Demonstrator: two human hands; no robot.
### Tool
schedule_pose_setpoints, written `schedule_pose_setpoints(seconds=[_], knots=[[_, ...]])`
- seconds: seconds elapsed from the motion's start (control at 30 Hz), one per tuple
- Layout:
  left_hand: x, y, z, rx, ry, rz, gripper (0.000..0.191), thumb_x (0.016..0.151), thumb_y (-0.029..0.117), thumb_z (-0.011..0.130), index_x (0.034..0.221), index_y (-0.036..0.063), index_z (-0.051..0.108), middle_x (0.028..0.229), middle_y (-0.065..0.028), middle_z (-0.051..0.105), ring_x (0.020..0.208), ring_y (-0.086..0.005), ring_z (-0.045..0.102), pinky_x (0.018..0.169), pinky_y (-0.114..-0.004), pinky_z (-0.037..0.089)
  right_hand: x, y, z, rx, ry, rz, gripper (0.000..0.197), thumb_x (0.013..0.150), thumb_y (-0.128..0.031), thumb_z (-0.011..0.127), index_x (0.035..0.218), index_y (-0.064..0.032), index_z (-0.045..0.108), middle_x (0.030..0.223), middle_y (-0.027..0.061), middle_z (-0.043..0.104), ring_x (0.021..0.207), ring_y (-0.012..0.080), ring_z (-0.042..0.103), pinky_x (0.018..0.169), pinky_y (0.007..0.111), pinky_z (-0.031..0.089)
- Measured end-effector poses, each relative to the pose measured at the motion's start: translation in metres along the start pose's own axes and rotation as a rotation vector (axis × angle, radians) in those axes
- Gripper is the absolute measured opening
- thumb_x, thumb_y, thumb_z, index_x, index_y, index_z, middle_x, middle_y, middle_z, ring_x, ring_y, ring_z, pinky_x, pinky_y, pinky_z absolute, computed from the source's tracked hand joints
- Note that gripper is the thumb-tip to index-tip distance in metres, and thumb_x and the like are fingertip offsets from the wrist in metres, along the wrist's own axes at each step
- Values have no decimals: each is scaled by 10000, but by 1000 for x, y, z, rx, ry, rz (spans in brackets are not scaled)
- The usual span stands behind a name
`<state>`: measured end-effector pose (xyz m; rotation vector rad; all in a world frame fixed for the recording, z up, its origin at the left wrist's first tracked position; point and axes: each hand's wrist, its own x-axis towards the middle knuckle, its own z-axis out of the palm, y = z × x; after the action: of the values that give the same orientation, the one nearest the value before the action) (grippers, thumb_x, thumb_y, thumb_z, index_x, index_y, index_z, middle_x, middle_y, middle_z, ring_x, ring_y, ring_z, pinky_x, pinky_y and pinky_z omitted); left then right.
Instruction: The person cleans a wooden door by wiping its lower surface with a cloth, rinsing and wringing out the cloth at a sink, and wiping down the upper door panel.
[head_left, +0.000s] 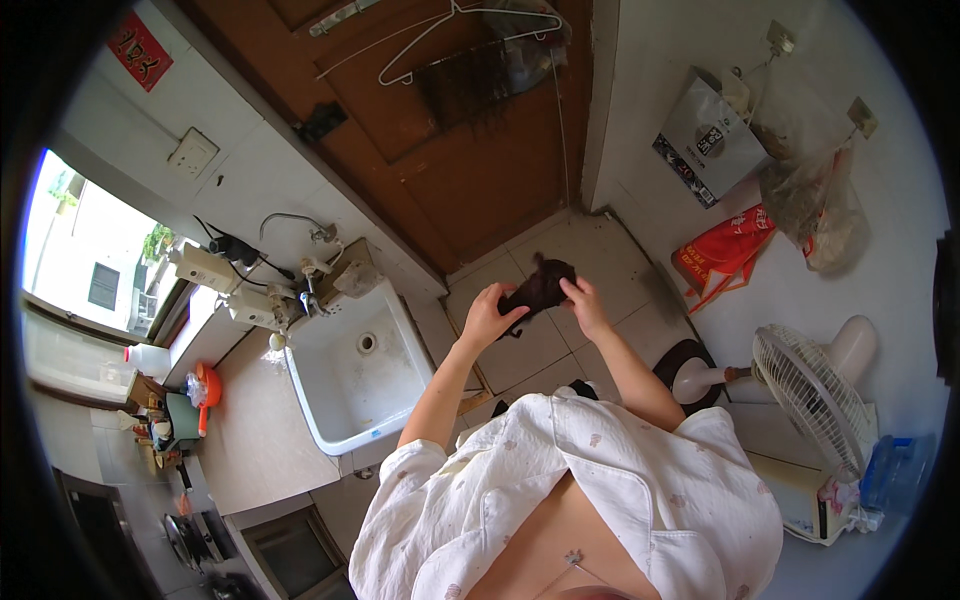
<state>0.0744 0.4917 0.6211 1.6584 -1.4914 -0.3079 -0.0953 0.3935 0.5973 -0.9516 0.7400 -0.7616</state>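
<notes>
In front of my chest I hold a dark brown, hair-like bundle (549, 283) above the tiled floor. Its kind is not clear from here. The left end is gripped by my left hand (491, 315), with the thumb laid over it and a few loose strands hanging below. My right hand (585, 304) pinches the right end between thumb and fingers. Below the two hands lie pale floor tiles (529, 367).
A white sink (360, 405) stands to the left, its tap (309, 296) at the back. Ahead is a brown door (480, 187) with a white wire hanger (427, 41). At right stand a fan (810, 397) and a hanging red bag (724, 251).
</notes>
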Motion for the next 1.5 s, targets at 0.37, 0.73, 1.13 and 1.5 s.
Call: schedule_pose_setpoints(seconds=[0.37,0.73,1.13,1.5], knots=[[-9,-18,6,-363,-155,-164,562,652,219,717,1125,53,463,1080,-106,504,992,-222,497,816,-315,420,-5,-50,25,-373,-344,-194,299,873,-283,481,961,-7,552,838,4,566,767,87,486,709,230,405],[-2,28,-6,-1441,-463,-436,512,839,327,492,1225,16,360,1169,-130,478,1082,-275,457,931,-405,343,19,-60,28,-311,-152,198,528,817,-528,438,923,-27,570,829,32,596,705,124,567,637,231,449],[-25,6,14,-1176,-177,-681,272,819,186,550,1031,17,521,1002,-39,558,943,-145,512,831,-297,385,-16,-4,37,-595,-282,-221,189,771,-125,615,886,-13,515,777,43,565,701,109,513,620,248,426],[-17,14,5,-928,-255,-807,275,804,179,589,1038,51,520,946,-11,567,876,-111,521,730,-233,398,8,29,-7,-61,81,-96,208,863,-245,470,883,-38,471,837,24,482,822,119,431,754,254,350]])
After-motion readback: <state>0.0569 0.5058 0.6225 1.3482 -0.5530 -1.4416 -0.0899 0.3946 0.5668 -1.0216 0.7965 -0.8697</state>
